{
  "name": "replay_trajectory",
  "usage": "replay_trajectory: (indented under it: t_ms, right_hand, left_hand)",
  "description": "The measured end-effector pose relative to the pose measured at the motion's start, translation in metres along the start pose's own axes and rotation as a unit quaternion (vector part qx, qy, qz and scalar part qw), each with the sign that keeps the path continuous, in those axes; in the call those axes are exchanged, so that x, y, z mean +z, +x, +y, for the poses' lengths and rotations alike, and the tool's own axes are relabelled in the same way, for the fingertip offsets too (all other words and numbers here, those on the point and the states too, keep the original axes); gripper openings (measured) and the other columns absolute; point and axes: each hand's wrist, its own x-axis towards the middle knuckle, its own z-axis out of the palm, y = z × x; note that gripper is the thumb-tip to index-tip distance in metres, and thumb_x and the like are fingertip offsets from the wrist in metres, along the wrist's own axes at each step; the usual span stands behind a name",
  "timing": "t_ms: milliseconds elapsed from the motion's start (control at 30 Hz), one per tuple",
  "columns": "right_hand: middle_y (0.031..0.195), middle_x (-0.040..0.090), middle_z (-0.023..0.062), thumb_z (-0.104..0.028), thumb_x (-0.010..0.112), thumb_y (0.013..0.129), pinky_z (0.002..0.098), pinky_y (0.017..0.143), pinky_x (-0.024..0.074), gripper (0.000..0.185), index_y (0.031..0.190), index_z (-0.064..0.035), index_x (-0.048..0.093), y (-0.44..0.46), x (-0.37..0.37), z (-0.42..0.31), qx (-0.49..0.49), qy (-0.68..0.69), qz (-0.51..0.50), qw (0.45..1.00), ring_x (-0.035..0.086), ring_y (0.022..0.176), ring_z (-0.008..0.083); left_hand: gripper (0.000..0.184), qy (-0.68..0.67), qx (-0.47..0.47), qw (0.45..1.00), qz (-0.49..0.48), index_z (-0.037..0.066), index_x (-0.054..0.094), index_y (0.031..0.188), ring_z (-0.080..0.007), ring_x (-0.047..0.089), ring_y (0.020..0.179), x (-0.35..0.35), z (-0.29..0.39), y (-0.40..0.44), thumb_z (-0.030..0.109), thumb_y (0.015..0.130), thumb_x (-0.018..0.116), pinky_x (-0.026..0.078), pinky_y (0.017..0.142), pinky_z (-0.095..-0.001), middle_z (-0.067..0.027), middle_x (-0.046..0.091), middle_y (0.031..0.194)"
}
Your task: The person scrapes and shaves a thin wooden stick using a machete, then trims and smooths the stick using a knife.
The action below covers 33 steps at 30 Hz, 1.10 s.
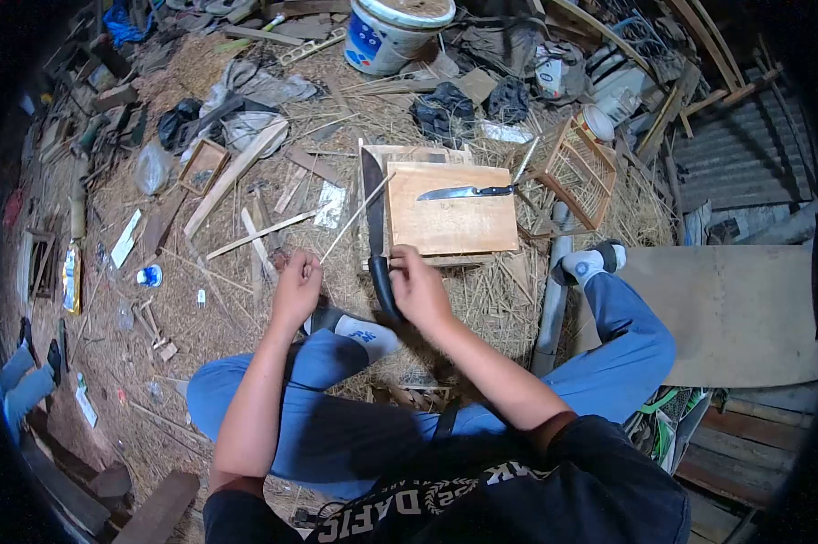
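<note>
My left hand (pixel 297 286) is closed, pinching one end of a thin wooden stick (pixel 358 218). The stick slants up to the right and passes across the blade of a machete (pixel 373 204). That machete lies along the left side of a wooden board (pixel 454 218), its black handle hanging past the front edge. Right beside the handle is my right hand (pixel 418 286), fingers curled; whether they grip the handle or something else is hidden. On the board rests a kitchen knife (pixel 463 192) with a black handle, pointing left.
Straw and wood scraps litter the ground. A white bucket (pixel 395 41) stands at the back, with black plastic bags (pixel 445 113) nearer. An open slatted wooden frame (pixel 572 172) is right of the board. A grey pipe (pixel 551 317) runs beside my foot, next to a flat sheet (pixel 735 313).
</note>
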Motion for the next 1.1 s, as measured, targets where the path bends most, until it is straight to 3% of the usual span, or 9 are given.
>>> replay_trajectory:
  t_ms: [67, 200, 333, 400, 667, 767, 867, 1033, 1100]
  right_hand:
    - [0.098, 0.07, 0.0222, -0.003, 0.055, 0.095, 0.0458, 0.086, 0.0546, 0.025, 0.119, 0.002, 0.057, 0.021, -0.033, 0.001, 0.01, 0.019, 0.083, 0.996, 0.068, 0.097, 0.0417]
    - [0.114, 0.067, 0.0223, -0.004, 0.058, 0.092, 0.0475, 0.096, 0.0502, 0.028, 0.119, 0.0002, 0.06, 0.075, -0.093, 0.074, -0.089, -0.158, 0.214, 0.96, 0.064, 0.108, 0.0407]
    - [0.122, 0.064, 0.0206, -0.005, 0.061, 0.089, 0.0498, 0.102, 0.0446, 0.035, 0.124, -0.0019, 0.061, 0.1, -0.129, 0.109, -0.107, -0.273, 0.232, 0.928, 0.06, 0.118, 0.0395]
    - [0.125, 0.063, 0.0183, -0.006, 0.063, 0.088, 0.0498, 0.105, 0.0415, 0.038, 0.127, -0.0025, 0.061, 0.102, -0.136, 0.115, -0.12, -0.298, 0.175, 0.931, 0.057, 0.122, 0.0377]
    - [0.105, 0.064, 0.0184, -0.012, 0.063, 0.091, 0.0541, 0.09, 0.0444, 0.018, 0.106, -0.0029, 0.062, 0.085, -0.152, 0.12, -0.021, -0.354, 0.141, 0.924, 0.062, 0.105, 0.0387]
    - [0.09, 0.065, 0.0285, -0.019, 0.053, 0.099, 0.0579, 0.069, 0.0491, 0.02, 0.11, -0.0027, 0.053, 0.064, -0.143, 0.122, 0.05, -0.206, 0.197, 0.957, 0.064, 0.079, 0.0511]
    - [0.08, 0.066, 0.0273, -0.021, 0.051, 0.1, 0.0579, 0.068, 0.05, 0.02, 0.11, -0.0045, 0.051, 0.037, -0.113, 0.108, 0.119, -0.128, 0.149, 0.973, 0.065, 0.075, 0.051]
    - [0.077, 0.068, 0.0237, -0.037, 0.053, 0.103, 0.0563, 0.065, 0.0514, 0.033, 0.105, -0.0041, 0.058, 0.003, -0.061, 0.064, 0.109, -0.143, 0.006, 0.984, 0.067, 0.071, 0.0461]
    - [0.076, 0.067, 0.0241, -0.036, 0.051, 0.104, 0.0567, 0.065, 0.0518, 0.032, 0.102, -0.0044, 0.058, -0.002, -0.044, 0.067, 0.056, -0.158, 0.029, 0.985, 0.066, 0.071, 0.0466]
  left_hand:
    - [0.011, -0.038, -0.032, 0.999, -0.022, 0.002, 0.06, 0.097, -0.0093, 0.045, 0.064, 0.006, -0.009, 0.006, 0.013, 0.096, 0.06, 0.039, 0.06, -0.0295, -0.0002, 0.049, 0.069]
    - [0.009, -0.035, -0.043, 0.997, -0.056, 0.001, 0.06, 0.097, -0.0094, 0.048, 0.065, 0.016, 0.02, 0.015, 0.01, 0.095, 0.06, 0.04, 0.06, -0.0291, -0.0015, 0.053, 0.071]
    - [0.009, -0.003, -0.027, 0.994, -0.108, 0.002, 0.061, 0.096, -0.0126, 0.052, 0.066, 0.032, 0.027, 0.028, 0.011, 0.095, 0.061, 0.043, 0.062, -0.0306, -0.0047, 0.058, 0.072]
    - [0.009, 0.012, -0.035, 0.992, -0.121, 0.002, 0.061, 0.096, -0.013, 0.053, 0.066, 0.037, 0.034, 0.031, 0.011, 0.095, 0.061, 0.044, 0.063, -0.0308, -0.0051, 0.058, 0.073]
    - [0.015, 0.036, -0.006, 0.986, -0.165, 0.002, 0.059, 0.095, -0.0205, 0.058, 0.067, 0.055, 0.039, 0.044, 0.016, 0.096, 0.062, 0.047, 0.065, -0.0358, -0.0109, 0.06, 0.074]
    - [0.018, 0.074, -0.033, 0.982, -0.168, 0.001, 0.059, 0.096, -0.0295, 0.063, 0.07, 0.063, 0.05, 0.044, 0.019, 0.097, 0.062, 0.049, 0.067, -0.0403, -0.0164, 0.063, 0.077]
    - [0.02, 0.09, -0.006, 0.984, -0.155, 0.001, 0.06, 0.097, -0.0386, 0.066, 0.075, 0.071, 0.051, 0.045, 0.021, 0.098, 0.061, 0.05, 0.069, -0.0451, -0.0213, 0.065, 0.08]
    - [0.02, 0.139, 0.019, 0.975, -0.174, 0.003, 0.06, 0.098, -0.0465, 0.065, 0.08, 0.078, 0.068, 0.051, 0.023, 0.098, 0.059, 0.05, 0.072, -0.0529, -0.0248, 0.066, 0.081]
    - [0.02, 0.157, 0.038, 0.969, -0.189, 0.003, 0.06, 0.099, -0.0467, 0.065, 0.081, 0.081, 0.071, 0.05, 0.023, 0.098, 0.058, 0.05, 0.073, -0.0542, -0.0247, 0.066, 0.081]
